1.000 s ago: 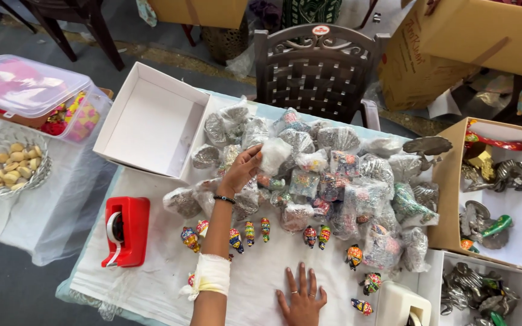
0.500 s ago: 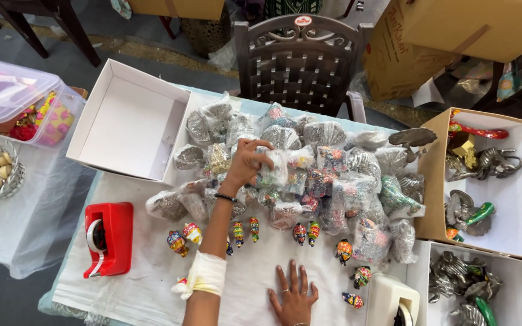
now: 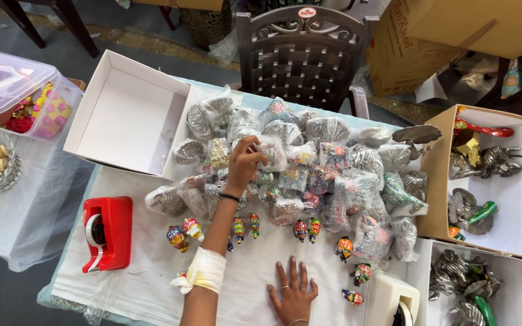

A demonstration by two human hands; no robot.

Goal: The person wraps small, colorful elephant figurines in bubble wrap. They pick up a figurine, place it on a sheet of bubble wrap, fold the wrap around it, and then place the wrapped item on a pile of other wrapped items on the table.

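Left hand (image 3: 246, 164) grip holds a wrapped bundle (image 3: 271, 151) — right hand (image 3: 293, 294) flat, empty — red tape dispenser (image 3: 107, 232) nearby.

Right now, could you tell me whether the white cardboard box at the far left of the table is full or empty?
Empty: the white cardboard box lies open, showing only its bare white bottom and walls, nothing inside.
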